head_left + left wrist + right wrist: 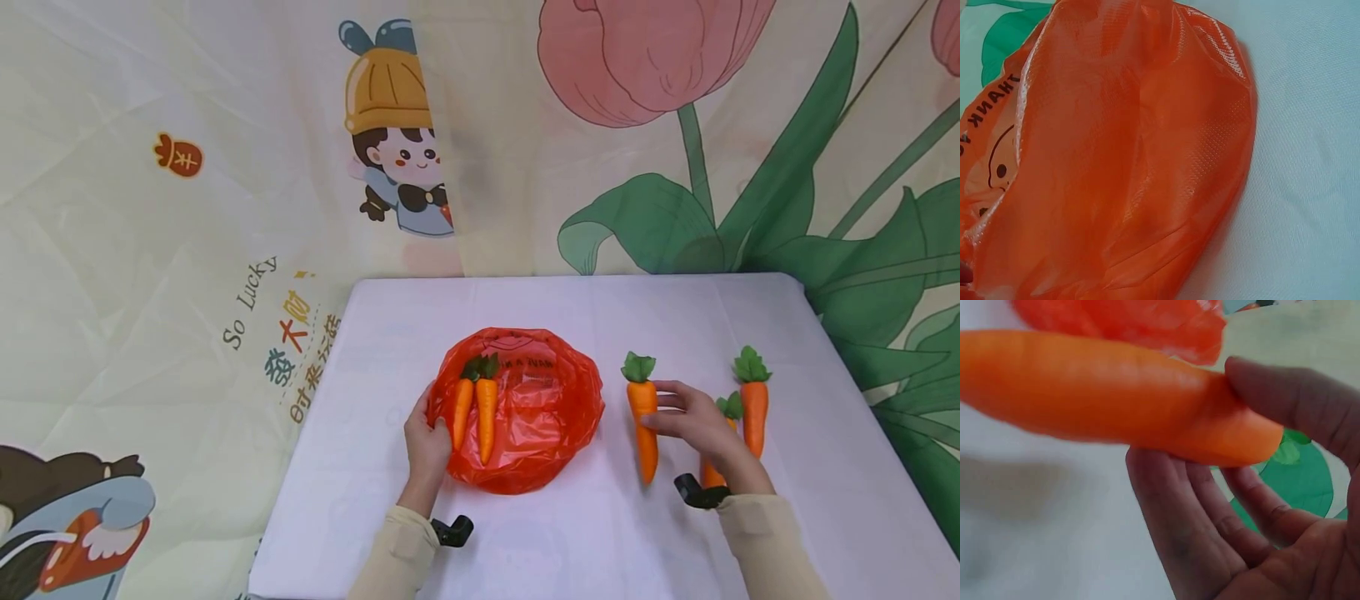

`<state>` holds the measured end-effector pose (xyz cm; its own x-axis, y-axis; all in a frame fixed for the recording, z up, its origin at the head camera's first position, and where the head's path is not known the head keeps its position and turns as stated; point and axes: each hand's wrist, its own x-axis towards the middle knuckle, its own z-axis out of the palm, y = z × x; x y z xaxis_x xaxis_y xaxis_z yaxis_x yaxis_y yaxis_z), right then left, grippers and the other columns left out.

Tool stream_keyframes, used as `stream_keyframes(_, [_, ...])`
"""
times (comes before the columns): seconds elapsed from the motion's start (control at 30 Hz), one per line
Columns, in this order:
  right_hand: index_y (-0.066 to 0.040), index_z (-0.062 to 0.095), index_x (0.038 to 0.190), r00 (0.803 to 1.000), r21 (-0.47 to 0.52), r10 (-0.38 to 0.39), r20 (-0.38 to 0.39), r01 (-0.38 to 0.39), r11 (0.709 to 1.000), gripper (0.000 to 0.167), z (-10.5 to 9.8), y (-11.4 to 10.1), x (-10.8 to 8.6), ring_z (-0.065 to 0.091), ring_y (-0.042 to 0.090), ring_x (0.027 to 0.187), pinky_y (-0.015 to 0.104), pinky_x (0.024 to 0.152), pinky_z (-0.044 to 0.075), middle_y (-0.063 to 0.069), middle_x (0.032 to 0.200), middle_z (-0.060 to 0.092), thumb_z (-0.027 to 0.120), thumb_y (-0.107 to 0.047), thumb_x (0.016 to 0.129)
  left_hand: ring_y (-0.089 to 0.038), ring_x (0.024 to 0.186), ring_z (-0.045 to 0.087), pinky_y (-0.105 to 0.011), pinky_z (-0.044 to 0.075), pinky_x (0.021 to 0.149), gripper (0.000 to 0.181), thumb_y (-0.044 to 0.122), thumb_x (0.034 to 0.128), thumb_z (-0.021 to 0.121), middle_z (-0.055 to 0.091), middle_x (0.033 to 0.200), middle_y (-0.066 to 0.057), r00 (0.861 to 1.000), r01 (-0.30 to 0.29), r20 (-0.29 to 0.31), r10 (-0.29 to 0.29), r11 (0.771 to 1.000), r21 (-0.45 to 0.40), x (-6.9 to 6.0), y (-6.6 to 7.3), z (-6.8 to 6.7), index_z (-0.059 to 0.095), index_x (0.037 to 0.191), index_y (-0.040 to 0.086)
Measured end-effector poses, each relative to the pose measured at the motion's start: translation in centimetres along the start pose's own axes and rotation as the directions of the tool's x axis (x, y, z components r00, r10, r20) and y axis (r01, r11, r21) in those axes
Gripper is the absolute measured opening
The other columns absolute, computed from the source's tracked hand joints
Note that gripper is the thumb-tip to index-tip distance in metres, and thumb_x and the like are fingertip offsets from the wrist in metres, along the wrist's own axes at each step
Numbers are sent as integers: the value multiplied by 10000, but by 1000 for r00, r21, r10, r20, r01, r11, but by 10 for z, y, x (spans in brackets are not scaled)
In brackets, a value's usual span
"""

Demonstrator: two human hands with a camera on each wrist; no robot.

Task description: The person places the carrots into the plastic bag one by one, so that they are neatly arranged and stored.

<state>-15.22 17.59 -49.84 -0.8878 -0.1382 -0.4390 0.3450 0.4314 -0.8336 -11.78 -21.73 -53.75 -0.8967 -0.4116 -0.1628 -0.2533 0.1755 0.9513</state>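
Far left of the left grip, I see printed cloth (187,225) beside the counter (322,517). The left grip (429,450) comes out of a pale sleeve (396,550) and is curled around the left rim of a red plastic bag (536,417); at my left wrist view only a sliver of finger shows at the corner. Just right of that grip, inside the bag, lie two carrots, the left one (462,412) beside the right one (487,421), leafy tops pointing away from me. Below the grip, a small black camera (453,532) sits by the wrist.

Between the bag and the right grip is a third carrot (644,425), well apart from the left grip. My right grip (701,429) pinches its upper part from the right: thumb on one side, fingertips on the other, parted only by the carrot's thickness, with a gap before the palm. Just right of that grip, one carrot (712,475) is partly hidden by the wrist; the last carrot (754,408) lies farther right, leaves away from me.
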Motion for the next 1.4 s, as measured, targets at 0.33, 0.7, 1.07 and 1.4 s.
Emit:
stream_keyframes(0.33, [-84,407,1479,968,220,-171,186,128,967,850,30,-43,-2,559,362,1254,449,959,543,188,1463,477,876,-274,796,-245,1394,430,-432,416,1100,561,-14,1035,482,442,1548,-17,1000,-4,-12,4,1000,-13,3,-3,0,393,1565,147])
stream_keyframes(0.7, [-101,429,1467,941,331,-237,242,149,932,807,84,-86,6,534,351,1264,444,942,554,142,1427,503,867,-242,805,-254,1375,453,-432,420,1096,558,-38,1026,478,460,1533,-29,1000,-27,-4,26,998,-50,5,-5,0,411,1553,131])
stream_keyframes(1.07, [-155,468,1420,960,469,-232,154,136,872,730,130,-95,29,601,305,1181,486,914,562,118,1343,565,869,-198,811,-239,1380,446,-417,425,1092,560,-13,1032,484,452,1536,-10,1000,-4,1,4,999,-32,4,-1,0,403,1560,157])
stream_keyframes(1.4, [-166,468,1438,986,452,-141,85,87,888,733,151,-76,53,593,309,1197,538,968,520,105,1367,544,861,-188,819,-236,1371,455,-411,435,1084,566,-12,1029,489,459,1530,-11,1000,0,7,1,999,-51,2,-2,1,406,1559,167])
